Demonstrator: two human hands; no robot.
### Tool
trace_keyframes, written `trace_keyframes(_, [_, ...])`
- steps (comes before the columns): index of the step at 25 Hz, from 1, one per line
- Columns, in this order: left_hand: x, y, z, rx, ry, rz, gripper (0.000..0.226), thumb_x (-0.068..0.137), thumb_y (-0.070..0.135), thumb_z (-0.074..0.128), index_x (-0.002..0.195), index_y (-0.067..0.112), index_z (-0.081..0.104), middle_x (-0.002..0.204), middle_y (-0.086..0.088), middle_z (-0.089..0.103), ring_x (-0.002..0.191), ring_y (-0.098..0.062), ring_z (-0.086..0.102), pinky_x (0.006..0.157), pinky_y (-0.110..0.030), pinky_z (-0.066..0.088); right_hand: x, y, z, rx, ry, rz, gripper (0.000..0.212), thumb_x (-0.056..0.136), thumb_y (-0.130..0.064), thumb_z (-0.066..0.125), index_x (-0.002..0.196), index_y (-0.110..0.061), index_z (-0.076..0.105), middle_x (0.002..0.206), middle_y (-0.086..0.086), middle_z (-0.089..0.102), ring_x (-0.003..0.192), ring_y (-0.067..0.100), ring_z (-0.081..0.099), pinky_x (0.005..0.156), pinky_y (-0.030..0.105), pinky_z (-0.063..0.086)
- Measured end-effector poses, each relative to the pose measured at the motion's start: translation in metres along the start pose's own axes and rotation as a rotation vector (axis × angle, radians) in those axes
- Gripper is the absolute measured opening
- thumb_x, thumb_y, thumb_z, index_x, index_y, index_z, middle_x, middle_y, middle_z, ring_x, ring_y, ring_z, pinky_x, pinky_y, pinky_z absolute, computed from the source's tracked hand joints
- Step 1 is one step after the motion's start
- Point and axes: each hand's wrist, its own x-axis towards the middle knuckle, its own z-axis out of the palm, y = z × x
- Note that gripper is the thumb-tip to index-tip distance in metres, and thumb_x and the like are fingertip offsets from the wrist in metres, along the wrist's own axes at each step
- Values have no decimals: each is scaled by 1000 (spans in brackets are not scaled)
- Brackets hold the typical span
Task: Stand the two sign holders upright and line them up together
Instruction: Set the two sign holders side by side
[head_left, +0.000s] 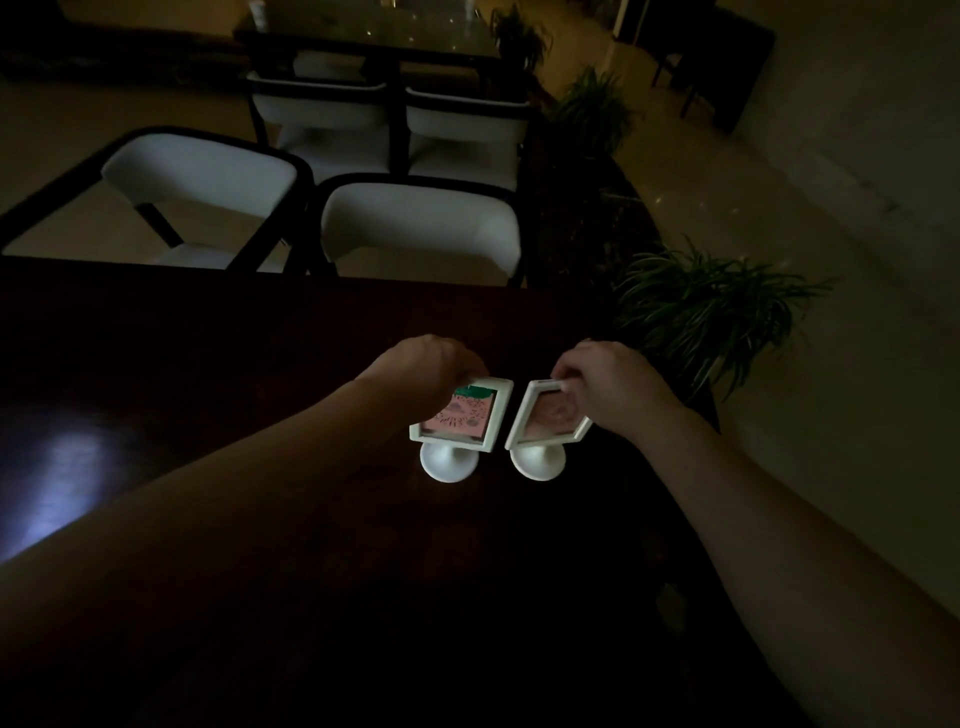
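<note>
Both bare forearms reach forward from the bottom of the view over a dark, glossy table. At its middle stand two small white sign holders, side by side and nearly touching at their upper corners, each a rectangular frame on a short stem with a round foot set on the tabletop. The left sign holder carries a pink card with a green band along the top and small drawn shapes; its frame faces the camera squarely. The right sign holder shows a pinkish picture with a rounded form that is too dim to read, and its frame is turned slightly, its right side angled away. The left hand is curled over the top edge of the left frame, fingers grasping it. The right hand pinches the top edge of the right frame between thumb and fingertips. Beyond the table's far edge sit white-cushioned chairs, and leafy potted plants line the right side.
</note>
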Motion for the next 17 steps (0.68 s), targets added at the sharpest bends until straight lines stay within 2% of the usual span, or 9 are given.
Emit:
trace_keyframes(8, [3,10,7,-28,41,-29,29,99,19,51,123,25,66,121,0,66,104,-19,61,77,-28,44,0,-1,-3,-47,-19,44,17,90,-13,63,102,-18,73,105,3,68,96,22,62,79,38,51])
trace_keyframes(13, [5,15,7,-55,37,-36,29,99,18,51,123,24,67,122,0,66,104,-19,62,81,-30,49,1,-4,-6,-50,-51,47,19,89,-10,60,101,-18,73,107,4,69,96,23,63,80,39,52])
trace_keyframes(17, [2,16,8,-54,58,-38,31,97,13,55,123,24,67,119,1,67,103,-18,63,78,-28,48,1,-7,-5,-76,-62,37,21,88,-10,60,100,-20,73,105,3,69,95,24,62,79,39,51])
